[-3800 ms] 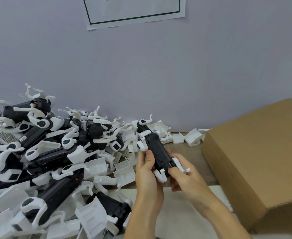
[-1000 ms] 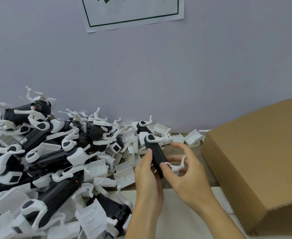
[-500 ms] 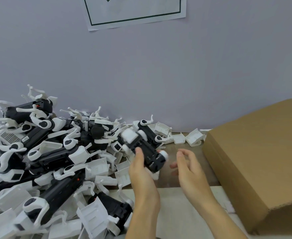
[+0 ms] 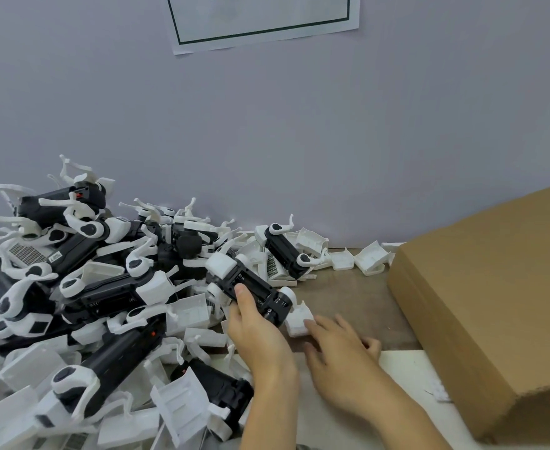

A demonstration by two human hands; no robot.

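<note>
Table point(image 4: 348, 287), left hand point(image 4: 257, 339) gripping drone point(image 4: 262, 289) (tilted)

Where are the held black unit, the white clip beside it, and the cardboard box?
black unit point(image 4: 256, 282), head view, middle of its black body.
white clip point(image 4: 295, 320), head view, its top face.
cardboard box point(image 4: 494, 280), head view, top face.

Black-and-white device point(image 4: 251, 287), white clip point(image 4: 298, 321), brown cardboard box point(image 4: 494, 287), lavender-grey wall point(image 4: 299, 141)
</note>
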